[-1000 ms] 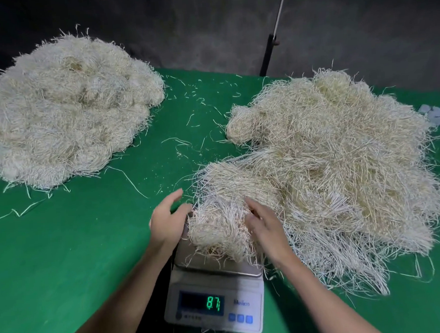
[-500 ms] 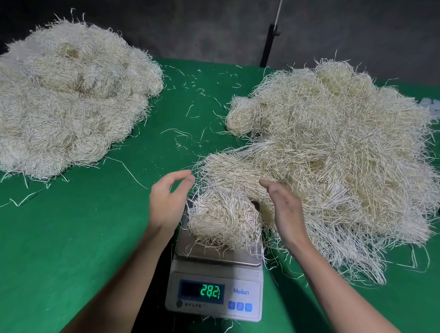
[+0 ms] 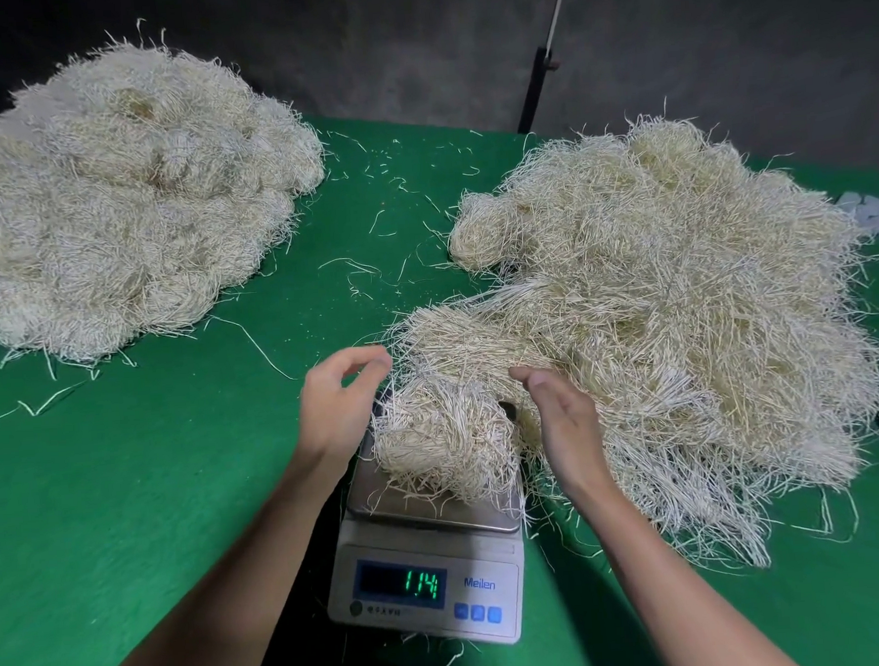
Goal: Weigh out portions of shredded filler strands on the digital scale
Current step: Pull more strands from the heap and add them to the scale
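Clump (image 3: 441,438) sits on the scale (image 3: 427,565), near middle, reading 114. Left hand (image 3: 336,408) just left of it, fingers loosely curled, empty. Right hand (image 3: 561,420) just right, relaxed and open. Big pile (image 3: 681,287) on the right.

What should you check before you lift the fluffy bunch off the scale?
1. The bunch sits on the platter of the scale: ok.
2. The bunch lies apart from the big right pile: not ok, their strands seem to run together at the far side.
3. The left hand is off the bunch: cannot tell, its loosely curled fingers are at the edge of the strands.
4. The right hand is off the bunch: cannot tell, it is open and close beside it.
5. The display is lit and readable: ok, green digits 1, 1, 4; a decimal point cannot be made out.
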`<state>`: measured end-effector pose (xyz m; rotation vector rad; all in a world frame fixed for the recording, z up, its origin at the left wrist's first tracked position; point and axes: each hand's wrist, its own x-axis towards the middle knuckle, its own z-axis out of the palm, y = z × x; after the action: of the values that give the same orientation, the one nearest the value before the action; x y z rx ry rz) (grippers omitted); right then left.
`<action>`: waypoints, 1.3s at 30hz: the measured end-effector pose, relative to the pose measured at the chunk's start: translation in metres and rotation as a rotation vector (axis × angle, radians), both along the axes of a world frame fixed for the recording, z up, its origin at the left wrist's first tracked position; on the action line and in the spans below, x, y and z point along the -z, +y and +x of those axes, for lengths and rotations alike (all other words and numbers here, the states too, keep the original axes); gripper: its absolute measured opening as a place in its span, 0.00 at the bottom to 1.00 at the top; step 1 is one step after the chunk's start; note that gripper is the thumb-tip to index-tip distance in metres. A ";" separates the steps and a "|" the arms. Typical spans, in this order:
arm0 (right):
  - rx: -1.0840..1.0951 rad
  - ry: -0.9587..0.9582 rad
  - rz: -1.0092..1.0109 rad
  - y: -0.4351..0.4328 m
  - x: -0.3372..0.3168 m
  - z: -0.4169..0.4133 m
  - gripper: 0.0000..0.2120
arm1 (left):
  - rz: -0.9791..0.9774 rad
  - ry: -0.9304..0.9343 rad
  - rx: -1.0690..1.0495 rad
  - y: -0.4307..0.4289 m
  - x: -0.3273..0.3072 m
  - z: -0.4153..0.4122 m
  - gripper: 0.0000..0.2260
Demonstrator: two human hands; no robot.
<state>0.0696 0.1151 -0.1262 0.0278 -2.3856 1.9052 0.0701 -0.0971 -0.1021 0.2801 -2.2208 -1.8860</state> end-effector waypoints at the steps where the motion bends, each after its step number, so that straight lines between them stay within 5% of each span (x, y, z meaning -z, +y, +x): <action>1: -0.001 -0.005 -0.004 0.000 0.001 0.000 0.12 | -0.003 -0.002 0.003 0.000 0.000 0.000 0.11; 21: -0.012 0.011 0.046 -0.002 0.001 0.006 0.08 | -0.036 -0.015 0.023 0.004 0.005 0.000 0.09; 23: -0.098 0.001 0.127 0.001 0.003 0.010 0.22 | -0.071 -0.033 -0.005 0.001 0.010 -0.001 0.06; 27: -0.261 0.003 0.393 -0.001 0.021 0.023 0.56 | -0.330 -0.298 0.030 -0.005 0.034 -0.006 0.24; 30: -0.283 -0.033 0.542 -0.012 0.038 0.022 0.61 | -0.585 -0.463 0.147 0.005 0.050 -0.005 0.27; 33: -0.277 -0.093 0.535 -0.025 0.040 0.011 0.53 | -0.715 -0.392 0.163 0.022 0.055 0.002 0.26; 35: -0.249 -0.092 0.438 -0.029 0.039 0.005 0.43 | -0.548 -0.320 0.124 0.028 0.050 0.007 0.22; 39: -0.183 -0.007 0.287 -0.035 0.017 -0.003 0.35 | 0.549 -0.328 0.213 0.024 0.013 0.000 0.35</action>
<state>0.0668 0.0803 -0.1434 0.2671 -2.7249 1.6103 0.0697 -0.0735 -0.1148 0.4836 -1.9208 -2.7239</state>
